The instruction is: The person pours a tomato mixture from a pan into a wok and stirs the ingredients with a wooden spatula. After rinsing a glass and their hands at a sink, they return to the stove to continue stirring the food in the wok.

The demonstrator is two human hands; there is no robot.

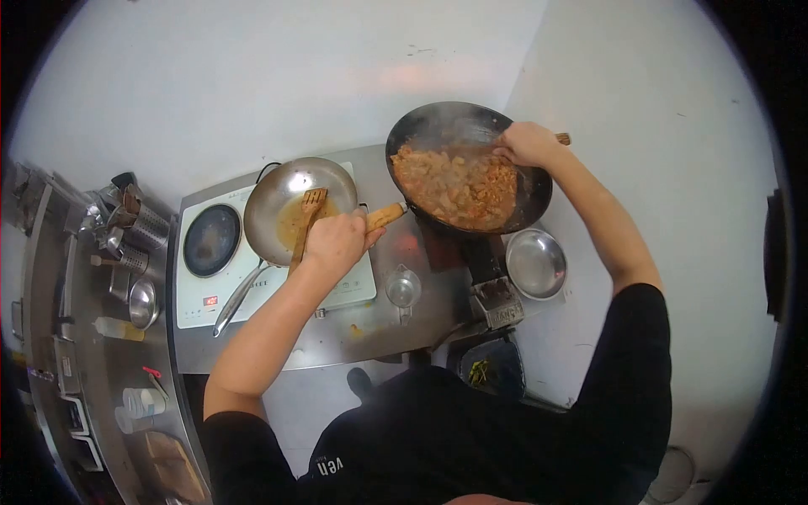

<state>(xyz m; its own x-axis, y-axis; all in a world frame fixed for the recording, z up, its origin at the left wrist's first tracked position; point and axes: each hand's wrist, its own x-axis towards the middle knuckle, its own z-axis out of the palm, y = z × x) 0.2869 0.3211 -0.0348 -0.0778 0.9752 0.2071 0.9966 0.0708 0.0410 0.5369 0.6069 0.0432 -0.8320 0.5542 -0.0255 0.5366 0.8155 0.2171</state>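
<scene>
My left hand point(337, 238) is wrapped round the wooden handle of a black wok point(534, 198), which is held tilted above the counter's right part. Steaming reddish-brown food point(454, 187) fills much of the wok. My right hand point(526, 145) reaches over the far right rim, closed on a wooden spatula point(563, 138); steam and food blur its working end. A steel frying pan point(295, 177) with yellowish liquid stands left of the wok. In it rests a slotted wooden spatula point(312, 202), its handle passing behind my left wrist.
The pan sits on a white double cooktop point(198, 295) with a dark round plate point(212, 240) at left. A glass measuring cup point(403, 288), a steel bowl point(537, 264) and a bin point(492, 369) lie nearer me. Utensil holders point(150, 227) stand at far left.
</scene>
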